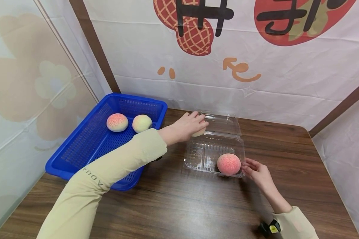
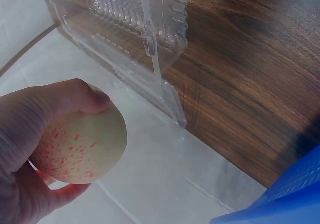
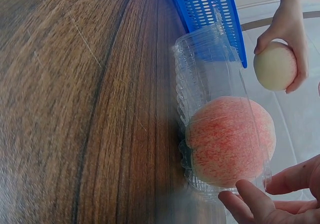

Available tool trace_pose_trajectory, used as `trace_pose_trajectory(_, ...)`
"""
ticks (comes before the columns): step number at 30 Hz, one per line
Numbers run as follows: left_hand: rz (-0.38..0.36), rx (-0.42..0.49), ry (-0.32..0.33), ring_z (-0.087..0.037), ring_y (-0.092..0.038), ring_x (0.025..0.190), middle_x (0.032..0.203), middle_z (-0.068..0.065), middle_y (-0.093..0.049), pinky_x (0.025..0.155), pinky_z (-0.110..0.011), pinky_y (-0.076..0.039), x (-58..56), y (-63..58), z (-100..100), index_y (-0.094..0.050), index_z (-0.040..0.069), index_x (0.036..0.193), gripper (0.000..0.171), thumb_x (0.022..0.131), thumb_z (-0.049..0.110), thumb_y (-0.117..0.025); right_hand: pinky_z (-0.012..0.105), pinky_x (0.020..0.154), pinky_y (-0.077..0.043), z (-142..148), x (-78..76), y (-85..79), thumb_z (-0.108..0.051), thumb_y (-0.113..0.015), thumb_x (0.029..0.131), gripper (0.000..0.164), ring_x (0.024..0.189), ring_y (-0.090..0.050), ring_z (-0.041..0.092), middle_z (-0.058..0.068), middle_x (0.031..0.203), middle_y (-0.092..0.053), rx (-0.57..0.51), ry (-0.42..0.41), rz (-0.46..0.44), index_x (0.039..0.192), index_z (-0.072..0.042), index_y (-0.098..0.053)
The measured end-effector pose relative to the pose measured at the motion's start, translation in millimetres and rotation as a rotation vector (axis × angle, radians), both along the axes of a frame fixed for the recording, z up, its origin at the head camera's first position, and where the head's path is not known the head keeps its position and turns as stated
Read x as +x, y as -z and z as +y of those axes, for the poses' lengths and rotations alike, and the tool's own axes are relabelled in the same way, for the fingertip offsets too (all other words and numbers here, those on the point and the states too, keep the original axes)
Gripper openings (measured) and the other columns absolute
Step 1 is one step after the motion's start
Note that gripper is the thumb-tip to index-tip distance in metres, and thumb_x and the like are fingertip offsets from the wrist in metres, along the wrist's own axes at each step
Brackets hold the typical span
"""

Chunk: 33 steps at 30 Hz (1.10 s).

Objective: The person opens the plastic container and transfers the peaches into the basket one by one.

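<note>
My left hand [image 1: 189, 126] grips a pale peach [image 2: 82, 144] flecked with red, its thumb and fingers curled round the fruit. It holds this peach above the table, near the raised lid side of a clear plastic clamshell box [image 1: 194, 162]. Inside the box's right end lies a pink-red peach [image 1: 228, 164]. At that same end my right hand [image 1: 258, 174] pinches the box's edge between thumb and fingers, close beside the pink peach. The right wrist view shows this peach through the clear wall.
A blue perforated basket [image 1: 77, 136] stands left of the box, under my left forearm. In it lie a pink-topped peach [image 1: 117, 122] and a paler peach [image 1: 142, 123]. A printed cloth [image 1: 137, 59] hangs behind the brown wooden table [image 1: 179, 205].
</note>
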<state>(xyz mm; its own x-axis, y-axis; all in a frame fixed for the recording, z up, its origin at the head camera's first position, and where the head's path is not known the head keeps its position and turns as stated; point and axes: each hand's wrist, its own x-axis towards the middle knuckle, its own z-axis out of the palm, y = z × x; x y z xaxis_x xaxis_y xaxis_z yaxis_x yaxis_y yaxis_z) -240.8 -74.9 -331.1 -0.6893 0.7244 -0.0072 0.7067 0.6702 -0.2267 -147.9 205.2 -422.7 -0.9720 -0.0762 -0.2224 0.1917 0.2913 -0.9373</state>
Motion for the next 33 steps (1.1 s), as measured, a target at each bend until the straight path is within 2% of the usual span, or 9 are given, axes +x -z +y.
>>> trace_pose_trajectory(16, 0.022, 0.051, 0.020, -0.029, -0.039, 0.112, 0.129, -0.009, -0.042, 0.082, -0.042, -0.043, 5.5, -5.4, -11, -0.046, 0.017, 0.126, 0.066, 0.067, 0.004, -0.073, 0.015, 0.071, -0.049, 1, 1.1, -0.1, 0.001, -0.045, 0.092, 0.042, 0.080, -0.058, -0.003, 0.032, 0.119, -0.051, 0.003, -0.003, 0.001, 0.129, 0.018, -0.035)
trace_pose_trajectory(33, 0.046, 0.116, 0.025, -0.031, -0.041, 0.112, 0.124, -0.011, -0.045, 0.083, -0.046, -0.042, 8.2, -7.4, -29, -0.049, 0.014, 0.124, 0.064, 0.066, -0.004, -0.068, 0.016, 0.072, -0.049, 2, 0.2, 1.4, 0.002, -0.043, 0.092, 0.041, 0.081, -0.057, -0.004, 0.035, 0.120, -0.048, -0.032, -0.014, 0.021, 0.128, 0.020, -0.033)
